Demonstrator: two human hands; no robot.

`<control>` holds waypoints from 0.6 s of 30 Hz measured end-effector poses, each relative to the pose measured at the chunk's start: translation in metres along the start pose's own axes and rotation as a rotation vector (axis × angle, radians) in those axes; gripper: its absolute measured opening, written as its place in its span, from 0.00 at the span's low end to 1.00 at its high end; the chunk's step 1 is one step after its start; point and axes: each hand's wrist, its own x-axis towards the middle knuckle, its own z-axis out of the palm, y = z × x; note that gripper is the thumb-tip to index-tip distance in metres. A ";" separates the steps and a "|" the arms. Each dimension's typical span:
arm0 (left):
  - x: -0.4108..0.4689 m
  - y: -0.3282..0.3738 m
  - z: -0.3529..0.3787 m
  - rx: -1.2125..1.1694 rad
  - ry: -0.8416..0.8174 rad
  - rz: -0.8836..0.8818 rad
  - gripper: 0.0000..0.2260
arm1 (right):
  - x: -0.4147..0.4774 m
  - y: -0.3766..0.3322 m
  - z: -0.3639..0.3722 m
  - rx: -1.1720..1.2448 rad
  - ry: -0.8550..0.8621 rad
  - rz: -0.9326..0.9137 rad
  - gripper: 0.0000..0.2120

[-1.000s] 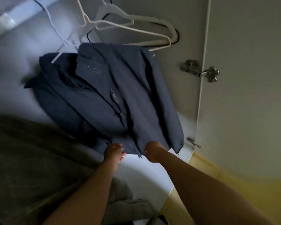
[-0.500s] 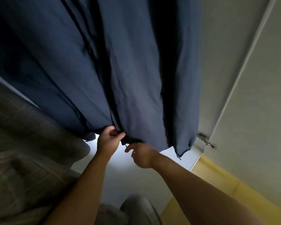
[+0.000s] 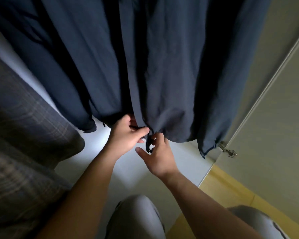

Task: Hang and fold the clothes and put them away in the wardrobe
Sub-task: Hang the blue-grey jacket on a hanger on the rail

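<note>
Pinching the hem of the blue jacket (image 3: 171,83) at both front edges, left hand (image 3: 126,137) and right hand (image 3: 160,159), fingers (image 3: 160,136) curled on cloth. Seems already hung, filling twelve o'clock; probably left to zip up.

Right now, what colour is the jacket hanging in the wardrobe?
The jacket is plain navy blue, best seen in the head view.

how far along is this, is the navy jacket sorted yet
Done: the navy jacket hangs full length inside the wardrobe, next to a checked garment. In hand: the left hand and right hand both pinch the jacket's front edges at the bottom hem, apparently to join the zip. Left: closing the front; any other clothes are out of view.
</note>
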 end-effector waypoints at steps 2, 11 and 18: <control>-0.002 0.005 -0.004 0.004 -0.130 0.019 0.18 | 0.000 -0.002 0.001 0.059 0.073 0.008 0.14; 0.003 -0.008 0.006 0.226 -0.179 0.072 0.06 | -0.003 0.015 -0.021 0.207 -0.078 0.054 0.11; 0.013 -0.023 0.024 0.342 -0.129 0.086 0.06 | -0.002 0.028 -0.026 0.426 -0.086 0.195 0.12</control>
